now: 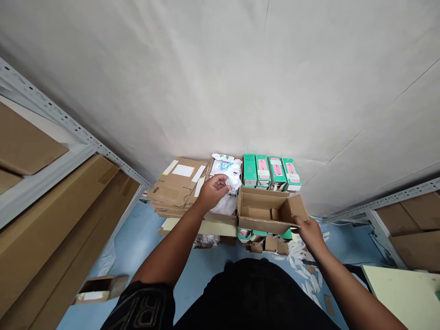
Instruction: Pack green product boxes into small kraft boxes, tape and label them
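Observation:
My left hand (pixel 213 191) reaches over a cardboard box of white plastic packaging, its fingers curled on a crumpled white plastic packet (pixel 233 182). Beneath that hand, more white plastic (pixel 225 205) lies in the box; a packet with blue and green print (pixel 222 157) sits at its far end. My right hand (pixel 308 232) is closed on the right end of an open cardboard box (pixel 259 213). Only brown cardboard shows inside this box. Its right flap stands up beside my fingers, and my thumb is partly hidden.
Flattened cartons (pixel 175 183) are stacked on the left. Several green boxes with pink fronts (pixel 277 169) stand against the wall. White scraps (pixel 302 263) litter the blue floor at lower right. Metal shelving with large cartons (pixel 65 220) flanks both sides; a pale tabletop (pixel 402 293) juts in at right.

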The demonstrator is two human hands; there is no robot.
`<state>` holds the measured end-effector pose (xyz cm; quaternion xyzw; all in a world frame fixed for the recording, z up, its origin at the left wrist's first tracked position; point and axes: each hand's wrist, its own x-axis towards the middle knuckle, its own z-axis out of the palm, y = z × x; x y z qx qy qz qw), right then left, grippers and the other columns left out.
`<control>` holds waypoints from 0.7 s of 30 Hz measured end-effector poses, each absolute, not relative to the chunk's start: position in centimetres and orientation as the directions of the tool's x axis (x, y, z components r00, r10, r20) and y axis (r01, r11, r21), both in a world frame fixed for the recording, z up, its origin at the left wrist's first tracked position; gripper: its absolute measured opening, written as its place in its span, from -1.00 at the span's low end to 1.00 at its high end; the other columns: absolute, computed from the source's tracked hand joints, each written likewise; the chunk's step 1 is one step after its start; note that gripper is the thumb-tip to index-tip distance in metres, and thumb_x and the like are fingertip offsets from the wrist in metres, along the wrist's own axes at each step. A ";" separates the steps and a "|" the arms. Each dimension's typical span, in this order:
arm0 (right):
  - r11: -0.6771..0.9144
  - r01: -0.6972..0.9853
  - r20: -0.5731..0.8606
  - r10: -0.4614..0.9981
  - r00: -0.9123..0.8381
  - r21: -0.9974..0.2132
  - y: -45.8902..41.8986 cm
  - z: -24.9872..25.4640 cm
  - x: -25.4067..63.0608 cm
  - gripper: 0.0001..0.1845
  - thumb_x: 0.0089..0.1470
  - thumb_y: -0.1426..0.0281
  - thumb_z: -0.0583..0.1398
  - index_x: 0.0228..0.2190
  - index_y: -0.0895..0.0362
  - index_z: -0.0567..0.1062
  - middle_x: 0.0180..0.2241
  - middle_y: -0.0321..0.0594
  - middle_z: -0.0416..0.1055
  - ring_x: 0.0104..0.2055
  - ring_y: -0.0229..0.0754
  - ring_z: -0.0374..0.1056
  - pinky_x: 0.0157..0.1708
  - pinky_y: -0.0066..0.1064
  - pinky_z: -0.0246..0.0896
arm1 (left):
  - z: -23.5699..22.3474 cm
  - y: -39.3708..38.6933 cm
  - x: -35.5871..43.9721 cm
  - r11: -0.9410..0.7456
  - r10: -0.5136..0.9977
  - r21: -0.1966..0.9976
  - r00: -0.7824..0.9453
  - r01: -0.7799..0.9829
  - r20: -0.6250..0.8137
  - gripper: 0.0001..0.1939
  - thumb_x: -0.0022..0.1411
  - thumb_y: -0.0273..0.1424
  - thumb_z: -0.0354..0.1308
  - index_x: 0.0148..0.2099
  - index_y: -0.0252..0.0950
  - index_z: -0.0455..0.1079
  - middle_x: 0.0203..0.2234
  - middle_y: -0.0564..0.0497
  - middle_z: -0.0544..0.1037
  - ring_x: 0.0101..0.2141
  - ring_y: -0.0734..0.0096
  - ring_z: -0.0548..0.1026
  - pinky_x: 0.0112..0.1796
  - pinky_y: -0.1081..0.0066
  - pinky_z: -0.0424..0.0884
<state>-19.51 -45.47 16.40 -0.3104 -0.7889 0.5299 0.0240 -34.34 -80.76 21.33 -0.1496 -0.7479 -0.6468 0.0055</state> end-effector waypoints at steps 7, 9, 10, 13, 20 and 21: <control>0.291 0.455 -0.268 0.507 -0.819 -0.842 -45.7 15.7 -19.1 -0.54 -0.03 0.09 0.23 -0.33 0.25 0.62 -0.50 -0.10 0.58 -0.47 0.01 0.55 -0.54 -0.35 0.39 | 23.9 -77.1 -30.8 0.324 0.652 0.819 -0.739 0.472 0.168 -0.56 0.26 -0.32 0.26 0.18 -0.19 0.47 -0.04 -0.07 0.59 -0.25 0.37 0.56 -0.14 0.31 0.53; 0.288 0.459 -0.256 0.535 -0.805 -0.841 -45.7 15.9 -18.8 -0.55 -0.03 0.09 0.23 -0.33 0.25 0.62 -0.51 -0.10 0.57 -0.49 0.01 0.54 -0.55 -0.35 0.37 | 22.9 -76.8 -30.5 0.358 0.592 0.759 -0.760 0.544 0.266 -0.57 0.28 -0.32 0.23 0.19 -0.19 0.46 0.06 -0.11 0.54 -0.09 0.26 0.55 0.02 0.21 0.49; 0.286 0.462 -0.249 0.553 -0.795 -0.839 -45.7 16.2 -18.5 -0.55 -0.04 0.10 0.23 -0.34 0.25 0.62 -0.51 -0.09 0.57 -0.50 0.00 0.53 -0.57 -0.35 0.35 | 22.3 -76.7 -30.4 0.371 0.537 0.734 -0.776 0.569 0.331 -0.60 0.29 -0.32 0.22 0.16 -0.20 0.47 0.10 -0.13 0.52 0.02 0.21 0.52 0.10 0.17 0.44; 0.260 0.471 -0.234 0.611 -0.756 -0.843 -45.4 17.2 -17.4 -0.55 -0.06 0.10 0.24 -0.34 0.24 0.62 -0.52 -0.10 0.56 -0.52 -0.01 0.51 -0.59 -0.36 0.33 | 21.1 -76.6 -30.1 0.411 0.361 0.758 -0.853 0.507 0.376 -0.60 0.30 -0.32 0.19 0.17 -0.24 0.43 0.13 -0.17 0.47 0.13 0.15 0.46 0.14 0.16 0.41; 0.196 0.467 -0.187 0.734 -0.653 -0.862 -42.7 17.6 -12.6 -0.50 -0.04 0.06 0.25 -0.29 0.26 0.61 -0.48 -0.09 0.57 -0.45 0.01 0.53 -0.55 -0.36 0.33 | 21.6 -71.9 -29.4 0.332 0.555 0.926 -0.831 0.181 -0.037 -0.53 0.38 -0.09 0.10 0.19 -0.21 0.43 0.01 -0.11 0.61 -0.10 0.18 0.60 -0.10 0.27 0.52; 0.200 0.477 -0.187 0.740 -0.646 -0.856 -42.1 17.4 -11.7 -0.50 -0.03 0.05 0.24 -0.31 0.26 0.62 -0.50 -0.09 0.57 -0.45 0.02 0.53 -0.55 -0.36 0.32 | 21.9 -70.7 -29.1 0.326 0.576 0.924 -0.817 0.198 -0.028 -0.56 0.37 -0.09 0.11 0.15 -0.21 0.47 0.00 -0.10 0.62 -0.08 0.16 0.60 -0.09 0.26 0.51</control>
